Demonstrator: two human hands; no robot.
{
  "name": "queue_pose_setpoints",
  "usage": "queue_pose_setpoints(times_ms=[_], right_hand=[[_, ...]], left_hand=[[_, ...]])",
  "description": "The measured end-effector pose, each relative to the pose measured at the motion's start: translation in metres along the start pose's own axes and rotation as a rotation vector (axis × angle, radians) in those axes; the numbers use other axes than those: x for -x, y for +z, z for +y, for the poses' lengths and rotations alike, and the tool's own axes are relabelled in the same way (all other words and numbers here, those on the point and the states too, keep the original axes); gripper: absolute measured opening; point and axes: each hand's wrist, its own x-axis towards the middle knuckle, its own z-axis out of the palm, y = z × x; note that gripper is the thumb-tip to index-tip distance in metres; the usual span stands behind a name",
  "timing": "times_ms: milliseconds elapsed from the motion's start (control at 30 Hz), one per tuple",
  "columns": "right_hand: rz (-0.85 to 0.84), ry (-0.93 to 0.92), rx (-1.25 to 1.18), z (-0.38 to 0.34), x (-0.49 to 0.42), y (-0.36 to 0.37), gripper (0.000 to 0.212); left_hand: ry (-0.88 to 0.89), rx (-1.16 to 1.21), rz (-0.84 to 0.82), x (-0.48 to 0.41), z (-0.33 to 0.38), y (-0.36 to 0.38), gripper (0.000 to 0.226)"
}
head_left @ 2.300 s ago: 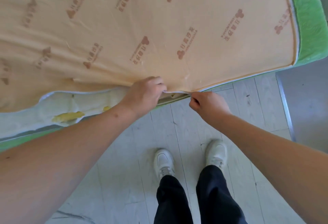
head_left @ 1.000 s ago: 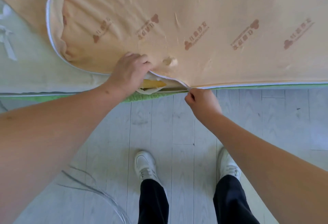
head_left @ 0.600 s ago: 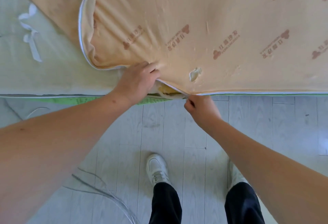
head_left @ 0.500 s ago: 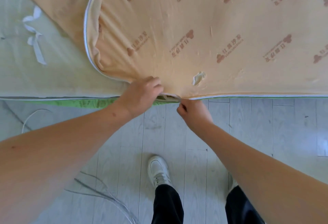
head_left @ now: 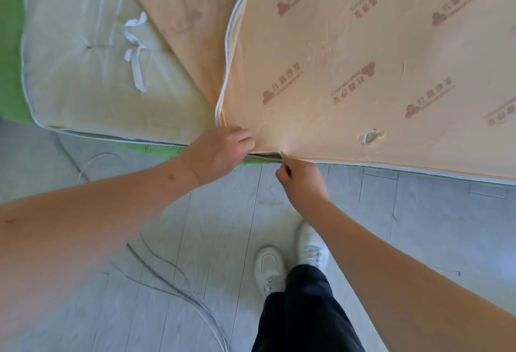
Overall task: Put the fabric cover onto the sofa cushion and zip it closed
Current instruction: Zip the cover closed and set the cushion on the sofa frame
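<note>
Padding in green (head_left: 11, 44) fills the far left edge of the frame. On it, in the upper left, lies a pale quilted cushion (head_left: 83, 86) with a white ribbon bow (head_left: 135, 44) on top. Below that, at lower left, thin cables (head_left: 173, 282) curve over the grey floor planks (head_left: 195, 226). White piping (head_left: 227, 58) runs down from the top of the frame to the near edge. It borders the peach fabric cover (head_left: 363, 58), printed with reddish logos, which spreads over the whole upper right. The sofa cushion inside it is hidden. Your left hand (head_left: 220, 150) sits at centre frame where the piping meets the near edge, fingers curled over that corner and gripping the cloth. Just right of it the zip (head_left: 265, 155) shows as a short dark gap, not yet closed. Beneath, at lower centre, are your white shoes (head_left: 269, 268) and dark trousers (head_left: 301, 309). Your right hand (head_left: 301, 181) is at the right end of the gap, thumb and forefinger pinched tight on the zip; the pull itself is too small to make out. Right of that hand the cover's edge runs closed toward the right side, with a green strip (head_left: 418, 174) showing under it. A small dent (head_left: 371, 136) marks the cover up and right of your right hand.
</note>
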Motion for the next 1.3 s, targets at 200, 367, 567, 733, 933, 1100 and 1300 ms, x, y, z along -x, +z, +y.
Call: queue_pose_setpoints(times_ms=[200,367,567,733,933,1100,1300], right_hand=[[-0.059,-0.052,0.047,-0.014,-0.008,0.007,0.028],[-0.071,-0.067,0.111,-0.017,-0.013,0.004,0.03],[-0.047,-0.027,0.135,-0.041,-0.013,0.023,0.025],[0.0,-0.044,0.115,-0.08,-0.017,0.052,0.027],[0.161,0.054,0.021,-0.108,-0.017,0.085,0.027],[0.236,0.093,0.058,-0.109,-0.01,0.093,0.026],[0.357,0.166,0.038,-0.106,-0.01,0.103,0.024]], left_hand=[[-0.062,-0.249,0.047,0.01,-0.053,-0.021,0.017],[-0.017,-0.214,0.033,0.006,-0.074,-0.029,0.027],[0.085,-0.195,-0.073,0.05,-0.093,-0.032,0.028],[0.058,-0.188,0.07,0.061,-0.101,-0.026,0.019],[-0.169,0.111,0.211,0.111,-0.064,0.014,0.028],[-0.447,0.108,-0.015,0.106,-0.055,0.058,0.044],[-0.52,-0.094,-0.047,0.107,-0.054,0.063,0.021]])
